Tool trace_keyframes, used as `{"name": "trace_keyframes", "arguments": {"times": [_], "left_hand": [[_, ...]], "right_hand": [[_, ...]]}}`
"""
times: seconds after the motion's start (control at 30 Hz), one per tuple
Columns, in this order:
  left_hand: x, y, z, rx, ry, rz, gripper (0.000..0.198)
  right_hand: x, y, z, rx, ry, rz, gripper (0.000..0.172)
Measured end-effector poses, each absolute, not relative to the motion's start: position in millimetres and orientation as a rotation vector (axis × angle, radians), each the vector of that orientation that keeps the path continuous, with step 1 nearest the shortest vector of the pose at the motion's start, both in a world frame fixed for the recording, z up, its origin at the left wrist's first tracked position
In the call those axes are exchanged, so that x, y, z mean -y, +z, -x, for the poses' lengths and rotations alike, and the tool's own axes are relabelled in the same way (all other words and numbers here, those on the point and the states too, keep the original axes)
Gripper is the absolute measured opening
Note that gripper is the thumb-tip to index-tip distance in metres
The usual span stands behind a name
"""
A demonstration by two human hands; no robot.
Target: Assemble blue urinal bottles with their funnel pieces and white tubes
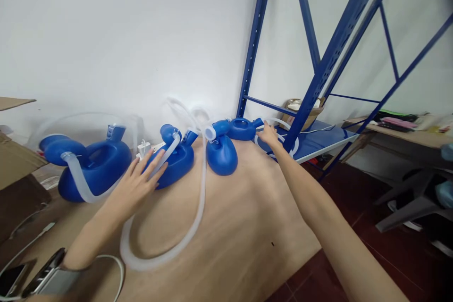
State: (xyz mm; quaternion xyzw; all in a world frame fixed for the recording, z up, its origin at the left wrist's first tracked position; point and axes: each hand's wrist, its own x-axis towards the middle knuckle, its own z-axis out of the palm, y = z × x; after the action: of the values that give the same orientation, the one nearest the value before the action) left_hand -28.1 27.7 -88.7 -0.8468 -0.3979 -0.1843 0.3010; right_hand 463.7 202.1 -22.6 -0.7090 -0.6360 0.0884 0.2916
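My left hand (143, 181) is open, fingers spread, over the clear hose (165, 155) of a blue plastic urinal bottle (180, 163); whether it presses on the hose is unclear. Farther right, my right hand (268, 134) reaches to the spout end of the farthest blue urinal bottle (241, 130). Its fingers are curled together, and what is between them is hidden. A coiled pale hose (295, 145) lies beside that hand. Between my hands stands another blue urinal bottle (222, 156), its capped end tilted up. A larger-looking one (102, 165) sits left of my left hand.
A long hose loop (170, 251) lies across the tan tabletop (240, 226). Blue metal shelving (306, 99) rises at the right, with a cardboard box (303, 115) on its low shelf. Another cardboard box (21, 151), a cable and a phone (12, 277) are at left.
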Motion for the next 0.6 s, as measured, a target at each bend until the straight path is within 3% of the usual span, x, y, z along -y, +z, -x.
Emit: {"name": "trace_keyframes", "arguments": {"times": [0.17,0.37,0.5,0.6], "left_hand": [[-18.9,-95.5,20.8,0.868,-0.588,2.028,0.057],[6.9,-72.4,-14.5,0.746,-0.519,2.357,0.021],[48.5,-80.5,-45.7,0.897,-0.474,2.591,0.032],[83.7,-112.5,-59.6,0.783,-0.513,2.672,0.029]], "right_hand": [[-236.7,-39.8,-487.8,1.534,0.039,2.326,0.091],[-261.1,-47.5,-499.3,1.680,0.095,2.343,0.087],[-272.6,-52.3,-496.7,1.709,-0.005,2.338,0.087],[-280.9,-52.5,-500.7,1.630,-0.135,2.347,0.095]]}}
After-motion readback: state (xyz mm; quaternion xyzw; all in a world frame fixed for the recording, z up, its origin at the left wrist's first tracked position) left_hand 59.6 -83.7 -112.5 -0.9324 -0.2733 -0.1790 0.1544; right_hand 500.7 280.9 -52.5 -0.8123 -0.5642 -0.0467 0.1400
